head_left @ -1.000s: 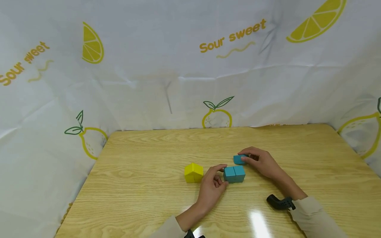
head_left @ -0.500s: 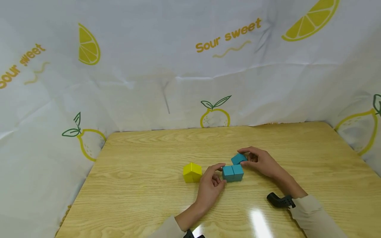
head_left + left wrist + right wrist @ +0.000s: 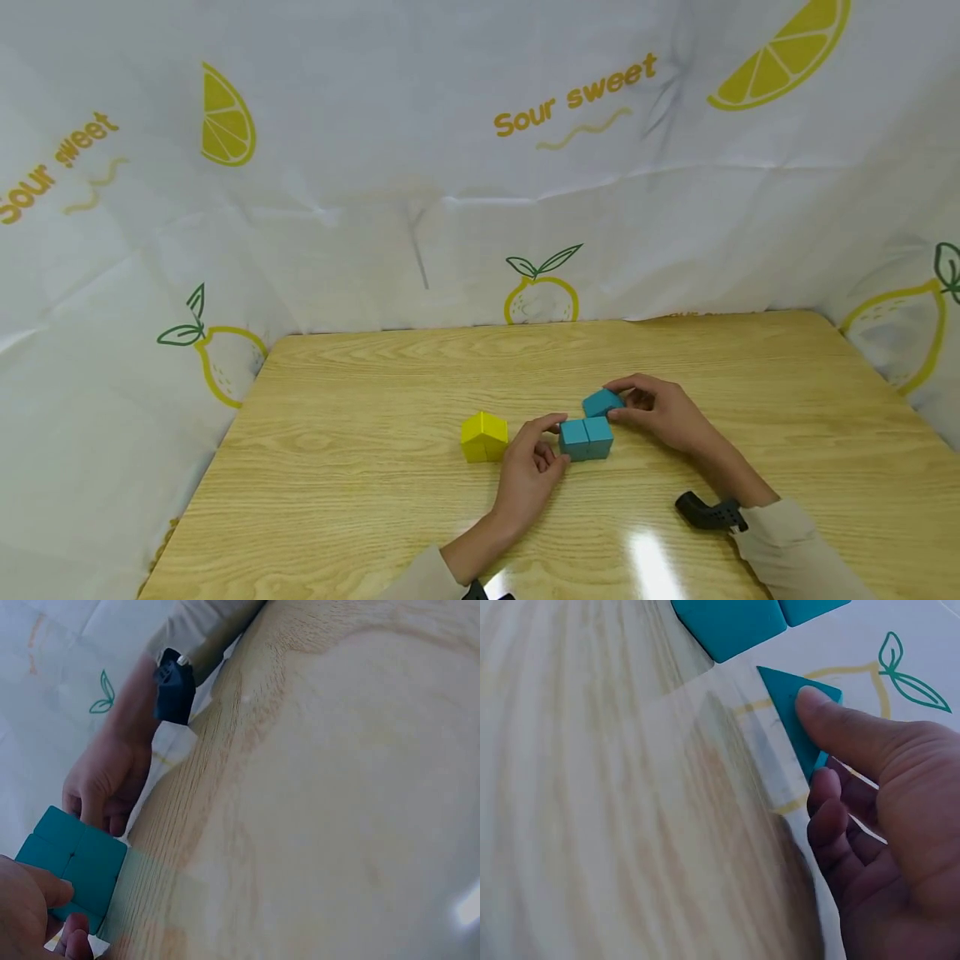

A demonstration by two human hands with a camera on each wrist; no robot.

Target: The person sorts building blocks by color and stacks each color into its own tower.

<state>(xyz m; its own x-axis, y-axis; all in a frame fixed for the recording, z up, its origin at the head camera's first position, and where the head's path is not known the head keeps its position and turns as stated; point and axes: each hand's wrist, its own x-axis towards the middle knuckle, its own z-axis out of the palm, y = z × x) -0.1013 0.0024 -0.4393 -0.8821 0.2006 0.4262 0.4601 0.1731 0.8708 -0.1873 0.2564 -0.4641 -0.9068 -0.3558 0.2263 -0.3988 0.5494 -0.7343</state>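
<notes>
My left hand (image 3: 528, 471) holds the left side of a teal block stack (image 3: 587, 439), thumb at the front corner and index finger at the back corner. Seams divide the stack (image 3: 79, 866) in the left wrist view, where my thumb lies against its face. Just behind it on the right, my right hand (image 3: 660, 410) pinches a teal triangular block (image 3: 602, 403). Seen from the right wrist, the triangular block (image 3: 799, 712) is between thumb and fingers, apart from the stack (image 3: 735, 626). Its underside contact with the table cannot be made out.
A yellow house-shaped block stack (image 3: 484, 437) stands left of my left hand. Everything rests on a wood-grain table (image 3: 337, 467), with a lemon-printed white cloth (image 3: 375, 167) hanging behind and at the sides. A black wrist mount (image 3: 708, 511) sticks out by my right sleeve.
My right hand has turned the teal triangular block, so its outline now looks angled rather than flat-topped. The left hand and the teal stack keep their place.
</notes>
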